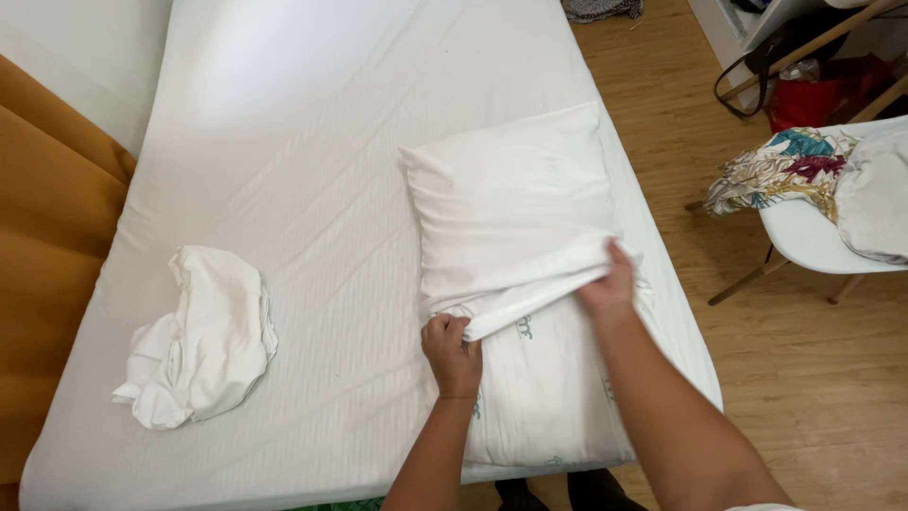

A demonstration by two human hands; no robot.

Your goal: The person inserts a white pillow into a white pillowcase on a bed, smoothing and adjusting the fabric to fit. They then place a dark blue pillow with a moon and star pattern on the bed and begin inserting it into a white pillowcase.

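One pillow (530, 378) lies on the mattress (312, 170), its long axis running from the person's body toward the far end of the bed. One white pillowcase (515, 208) covers its far half; the open hem sits at the hands. The left hand (452, 352) is closed, pinching the hem's left corner. The right hand (610, 284) grips the hem's right side, fingers curled. One crumpled white cloth (203, 336) lies well left of the left hand. One white chair (813, 232) stands right of the right hand.
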